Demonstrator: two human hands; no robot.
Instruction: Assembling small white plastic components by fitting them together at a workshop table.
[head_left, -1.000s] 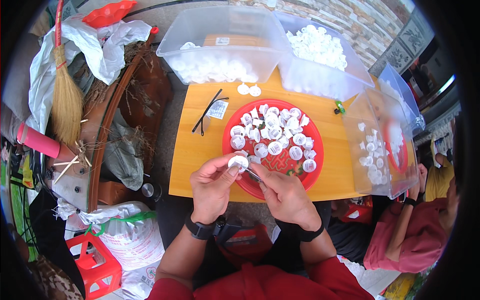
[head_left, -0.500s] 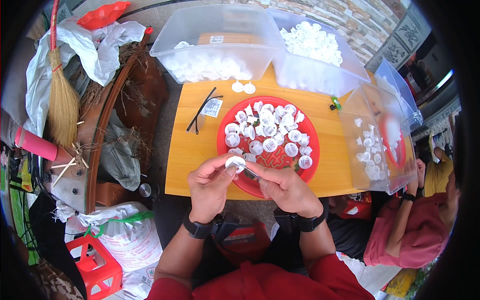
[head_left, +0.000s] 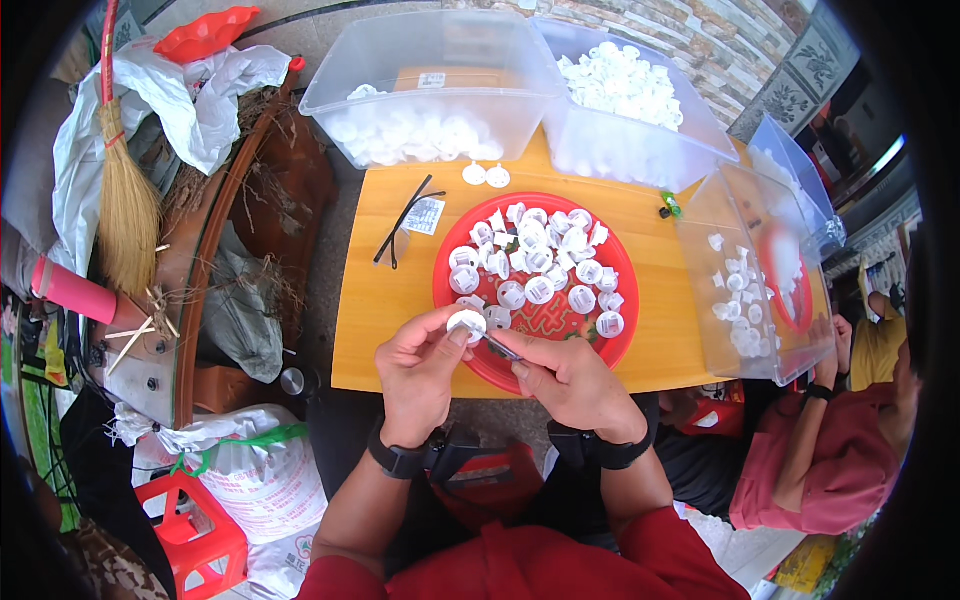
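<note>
My left hand [head_left: 420, 368] pinches a round white plastic piece [head_left: 467, 321] between thumb and fingers, over the near left rim of a round red tray [head_left: 626, 290]. A slim dark metal tool [head_left: 502, 347] is gripped in my right hand [head_left: 582, 385], forefinger stretched along it. Its tip is at the right edge of the white piece; whether it touches I cannot tell. Several similar white pieces [head_left: 540, 290] lie heaped in the tray. Two flat white discs [head_left: 486, 175] rest on the table beyond it.
Clear bins holding white parts stand at the back left [head_left: 430, 90], back right [head_left: 645, 150] and right [head_left: 715, 330] of the wooden table [head_left: 375, 340]. Black-framed glasses [head_left: 400, 230] lie left of the tray. A person in a red shirt [head_left: 815, 460] sits at the right.
The white piece has shifted very slightly left, and a little more of the metal tool shows beside it. Both hands keep their grip.
</note>
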